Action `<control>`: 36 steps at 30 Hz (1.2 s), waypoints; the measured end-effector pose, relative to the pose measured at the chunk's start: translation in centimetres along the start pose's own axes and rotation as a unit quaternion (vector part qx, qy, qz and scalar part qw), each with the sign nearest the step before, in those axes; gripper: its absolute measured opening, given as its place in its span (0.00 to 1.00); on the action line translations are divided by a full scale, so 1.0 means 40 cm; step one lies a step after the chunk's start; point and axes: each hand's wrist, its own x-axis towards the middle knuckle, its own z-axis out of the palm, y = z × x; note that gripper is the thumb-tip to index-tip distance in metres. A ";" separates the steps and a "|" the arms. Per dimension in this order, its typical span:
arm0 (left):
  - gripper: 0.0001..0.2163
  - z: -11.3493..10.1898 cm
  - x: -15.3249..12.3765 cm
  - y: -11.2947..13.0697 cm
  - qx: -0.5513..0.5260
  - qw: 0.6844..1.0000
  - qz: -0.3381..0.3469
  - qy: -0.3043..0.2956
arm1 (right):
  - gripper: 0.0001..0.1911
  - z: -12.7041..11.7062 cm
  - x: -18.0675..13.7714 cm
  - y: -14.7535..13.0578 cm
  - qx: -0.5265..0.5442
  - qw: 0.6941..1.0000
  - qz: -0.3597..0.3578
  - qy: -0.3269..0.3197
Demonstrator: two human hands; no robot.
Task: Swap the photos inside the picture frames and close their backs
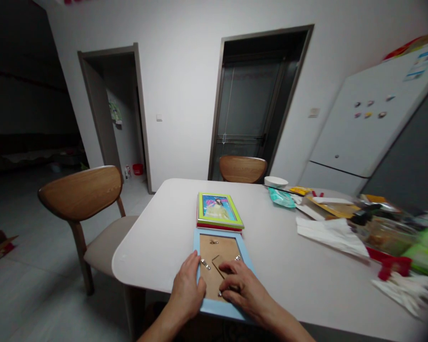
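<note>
Located at six o'clock in view, on worktop [157, 237]: blue frame [211, 275], back up. Touched at its nine by left hand [188, 287], spread wide; at four by right hand [243, 287], curled narrow near lower clip [220, 294], cannot tell if pinching. Seen at its twelve: green frame [219, 211].

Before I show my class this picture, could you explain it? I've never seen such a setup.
There is no machine here: one head-worn camera looks forward and down at the wearer's bare hands. A light-blue picture frame lies face down on the white table. The left hand rests along its left edge; the right hand bends its fingers over the brown backing, near a metal clip. Whether it grips anything is unclear. Beyond lies a green frame holding a picture; to the right, white paper and a turquoise packet.
</note>
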 end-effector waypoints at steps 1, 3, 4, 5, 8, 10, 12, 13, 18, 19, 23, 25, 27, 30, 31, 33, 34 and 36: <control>0.24 0.000 0.000 -0.001 0.000 1.000 0.001 0.001 | 0.05 0.000 -0.001 0.000 -0.001 1.000 -0.001 0.002; 0.24 0.001 0.000 -0.003 -0.001 1.000 0.002 0.002 | 0.06 -0.001 -0.003 0.002 0.002 1.000 0.007 0.006; 0.24 0.002 0.000 -0.004 -0.001 1.000 0.002 0.001 | 0.07 -0.002 -0.004 0.005 0.003 1.000 0.016 0.011; 0.24 0.002 0.000 -0.005 -0.001 1.000 0.002 0.000 | 0.09 -0.003 -0.005 0.009 0.000 0.999 0.029 0.018; 0.24 0.003 -0.001 -0.005 -0.002 1.000 -0.001 -0.003 | 0.15 -0.005 -0.009 0.023 -0.044 0.995 0.073 0.059; 0.24 0.002 -0.002 -0.003 -0.005 1.000 -0.002 -0.003 | 0.16 -0.005 -0.009 0.027 -0.085 0.990 0.093 0.070; 0.24 0.000 -0.002 -0.001 -0.010 1.000 -0.003 -0.004 | 0.17 -0.004 -0.008 0.024 -0.108 0.987 0.100 0.060; 0.24 -0.001 -0.002 0.000 -0.013 1.000 -0.003 -0.005 | 0.17 -0.004 -0.007 0.021 -0.111 0.987 0.100 0.052; 0.23 -0.011 0.003 0.009 -0.034 0.999 -0.017 -0.020 | 0.20 -0.016 0.004 0.011 -0.080 0.989 0.116 0.053; 0.23 -0.015 0.004 0.012 -0.047 0.998 -0.022 -0.023 | 0.21 -0.022 0.006 0.011 -0.074 0.988 0.122 0.059; 0.22 -0.037 0.019 0.036 -0.167 0.983 -0.071 -0.005 | 0.21 -0.050 0.013 -0.005 -0.068 0.986 0.126 0.087; 0.18 -0.048 0.030 0.050 -0.258 0.961 -0.102 0.012 | 0.20 -0.058 0.016 -0.026 -0.065 0.985 0.113 0.109; 0.13 -0.058 0.041 0.060 -0.320 0.940 -0.120 0.011 | 0.19 -0.059 0.021 -0.050 -0.052 0.987 0.083 0.128; 0.12 -0.078 0.053 0.052 -0.362 0.922 -0.139 0.001 | 0.16 -0.059 0.027 -0.071 -0.015 0.990 0.024 0.141; 0.12 -0.090 0.055 0.042 -0.373 0.916 -0.146 0.004 | 0.16 -0.061 0.028 -0.070 -0.005 0.990 0.013 0.143; 0.12 -0.121 0.052 0.010 -0.386 0.908 -0.161 0.015 | 0.15 -0.068 0.028 -0.051 -0.002 0.988 0.015 0.153; 0.13 -0.140 0.048 -0.011 -0.387 0.906 -0.168 0.021 | 0.15 -0.073 0.026 -0.035 -0.011 0.987 0.029 0.160; 0.13 -0.179 0.037 -0.060 -0.380 0.906 -0.185 0.033 | 0.16 -0.080 0.020 0.002 -0.044 0.982 0.078 0.165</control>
